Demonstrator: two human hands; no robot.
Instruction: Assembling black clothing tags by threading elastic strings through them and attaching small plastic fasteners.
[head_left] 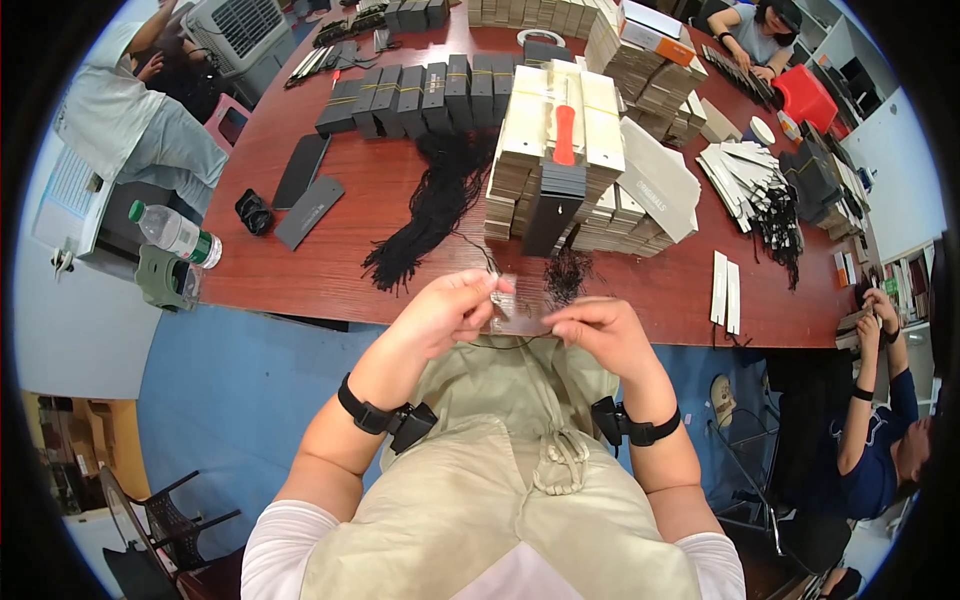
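Left hand [458,308] and right hand [606,332] point inward, black cord [520,346] between them.

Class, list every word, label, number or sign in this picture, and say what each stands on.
Grey tag: pale lettering, not copied here.
Pale card: grey lettering, not copied here.
Bottle: label print too small to read.
Orange-and-white box: print too small to read.
Sheet at far left: too blurred to read.

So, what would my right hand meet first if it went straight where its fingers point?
Your right hand would probably meet the clear plastic piece first, then your left hand; depth is unclear, so it may pass over the plastic.
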